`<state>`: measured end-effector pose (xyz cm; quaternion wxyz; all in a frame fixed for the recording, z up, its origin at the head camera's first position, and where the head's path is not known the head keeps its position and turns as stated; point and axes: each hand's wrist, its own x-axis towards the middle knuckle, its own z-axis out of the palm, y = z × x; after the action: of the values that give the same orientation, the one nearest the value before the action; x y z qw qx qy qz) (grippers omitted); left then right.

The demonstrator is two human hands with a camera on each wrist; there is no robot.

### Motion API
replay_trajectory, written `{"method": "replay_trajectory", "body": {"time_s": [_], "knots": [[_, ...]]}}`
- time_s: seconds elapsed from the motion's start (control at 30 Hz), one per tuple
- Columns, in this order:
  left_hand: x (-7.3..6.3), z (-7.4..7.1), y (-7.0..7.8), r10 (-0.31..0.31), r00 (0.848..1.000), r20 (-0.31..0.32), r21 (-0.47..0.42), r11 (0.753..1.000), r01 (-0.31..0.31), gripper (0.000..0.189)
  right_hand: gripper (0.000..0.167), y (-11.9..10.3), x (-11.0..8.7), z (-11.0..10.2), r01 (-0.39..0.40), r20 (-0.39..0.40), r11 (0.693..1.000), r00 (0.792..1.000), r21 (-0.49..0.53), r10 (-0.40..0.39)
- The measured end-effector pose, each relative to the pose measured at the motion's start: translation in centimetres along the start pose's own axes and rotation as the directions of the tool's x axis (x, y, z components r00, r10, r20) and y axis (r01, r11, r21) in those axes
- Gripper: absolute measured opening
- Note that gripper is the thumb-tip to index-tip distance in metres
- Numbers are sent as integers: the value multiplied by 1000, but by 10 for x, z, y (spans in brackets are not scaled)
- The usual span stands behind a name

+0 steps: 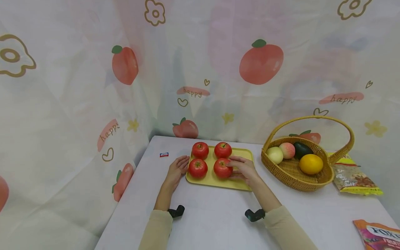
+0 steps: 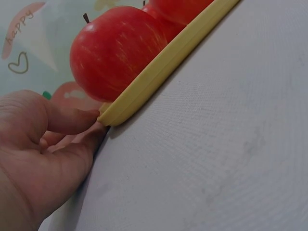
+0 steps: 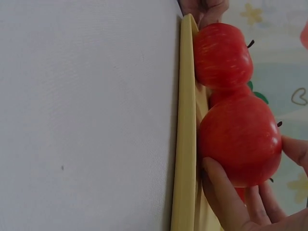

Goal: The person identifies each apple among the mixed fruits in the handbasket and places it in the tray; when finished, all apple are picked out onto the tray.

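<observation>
Red apples stand in two rows on a yellow tray (image 1: 243,154). My right hand (image 1: 246,169) grips the front right apple (image 1: 220,170) from its right side. In the right wrist view its fingers and thumb lie around that apple (image 3: 240,139), which sits inside the tray's rim. At the tray's left edge, my left hand (image 1: 176,170) pinches the rim between thumb and fingers, as the left wrist view shows at the tray's corner (image 2: 139,91). Close to this hand are the front left apple (image 1: 198,169) and the back left apple (image 1: 200,149). Behind the gripped apple sits the back right apple (image 1: 223,149).
Right of the tray, a wicker basket (image 1: 282,175) with a tall handle holds several fruits, among them a yellow one (image 1: 311,164). A snack bag (image 1: 356,178) lies beside it, another packet (image 1: 379,234) nearer. A small label (image 1: 164,155) lies at the left. Printed cloth hangs behind the table.
</observation>
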<state>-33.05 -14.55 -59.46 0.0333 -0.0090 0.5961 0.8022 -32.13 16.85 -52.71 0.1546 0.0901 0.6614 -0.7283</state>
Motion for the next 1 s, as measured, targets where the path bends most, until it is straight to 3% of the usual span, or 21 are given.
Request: {"method": "replay_trajectory", "body": {"time_s": [0.4,0.77,1.0], "knots": [[1,0,-2,-5,1000,-5,-10,1000,5,65,59,1,-1,1,11,-49,1000,999,-23,-13],[-1,-1,-1,-2,1000,12,-20,1000,2,65,69,2,-2,-9,-23,-28,1000,999,-8,23],[-4,-3,0,-10,1000,9,-32,999,10,66,64,0,-11,-14,32,-8,998,999,-46,-33]]}}
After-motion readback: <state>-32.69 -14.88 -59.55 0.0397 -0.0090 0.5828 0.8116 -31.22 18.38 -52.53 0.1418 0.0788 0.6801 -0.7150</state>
